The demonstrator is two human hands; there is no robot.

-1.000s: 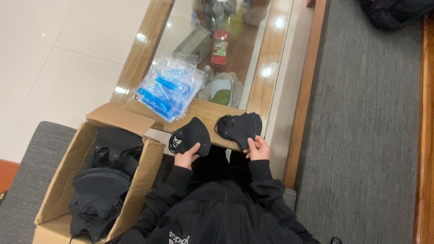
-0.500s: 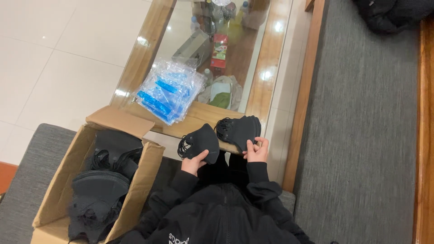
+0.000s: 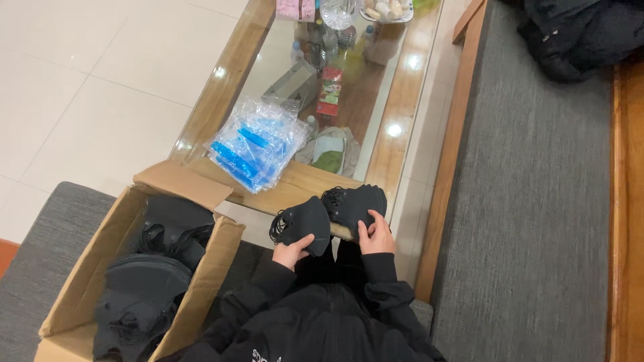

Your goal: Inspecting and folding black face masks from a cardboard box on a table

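Observation:
My left hand (image 3: 290, 253) holds a folded black face mask (image 3: 303, 222) by its lower edge, just in front of the table's near edge. My right hand (image 3: 376, 236) rests on a small stack of black masks (image 3: 355, 203) that lies on the wooden rim of the table (image 3: 298, 184). The two mask bundles sit side by side and almost touch. Black sleeves cover both arms.
An open cardboard box (image 3: 74, 295) with many black masks stands at my left on a grey seat. A pile of clear and blue plastic bags (image 3: 255, 144) lies on the glass-topped table. Bottles and packets show under the glass. A grey sofa (image 3: 537, 214) runs along the right.
My left hand has brought its mask to the right, closer to the stack under my right hand. The camera view has shifted slightly.

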